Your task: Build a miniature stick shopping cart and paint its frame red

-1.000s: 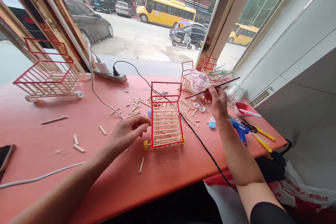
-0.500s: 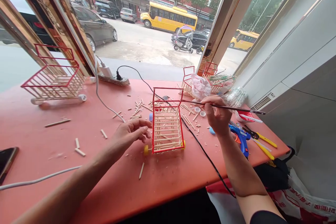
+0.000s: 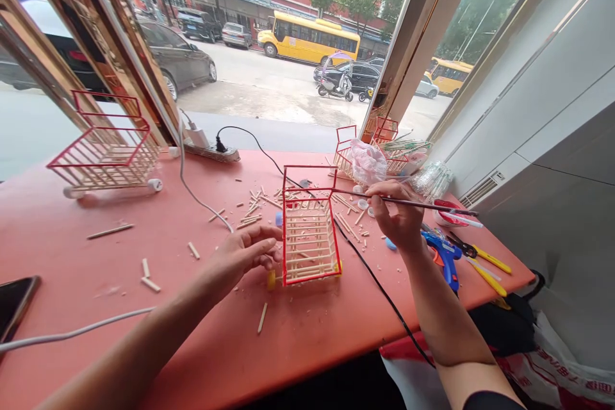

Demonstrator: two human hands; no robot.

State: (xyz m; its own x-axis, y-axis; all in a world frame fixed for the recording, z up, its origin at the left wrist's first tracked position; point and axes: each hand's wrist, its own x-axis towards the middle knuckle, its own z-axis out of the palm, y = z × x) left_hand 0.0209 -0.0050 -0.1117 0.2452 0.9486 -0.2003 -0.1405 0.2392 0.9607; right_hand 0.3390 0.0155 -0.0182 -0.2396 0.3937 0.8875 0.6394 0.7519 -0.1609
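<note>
A small model shopping cart (image 3: pixel 308 230) of pale sticks with red edges stands in the middle of the pink table (image 3: pixel 96 256). My left hand (image 3: pixel 245 256) rests beside its left side, fingertips touching the frame near a yellow wheel (image 3: pixel 271 279). My right hand (image 3: pixel 398 214) pinches a thin dark paintbrush (image 3: pixel 423 205) held level, its tip at the cart's upper right rim. The brush's far end reaches over a red paint dish (image 3: pixel 444 213).
A finished cart (image 3: pixel 108 154) stands far left. More carts and a plastic bag (image 3: pixel 368 160) sit at the back. A power strip (image 3: pixel 211 150), black cable (image 3: pixel 375 275), white cable (image 3: pixel 72 333), phone (image 3: pixel 14 307), blue glue gun (image 3: pixel 444 256), yellow-handled pliers (image 3: pixel 480 262) and scattered stick pieces (image 3: pixel 250 211) lie around.
My right hand turned the brush from slanting upward to level and brought its tip to the cart's rim. My left hand closed in against the cart's side.
</note>
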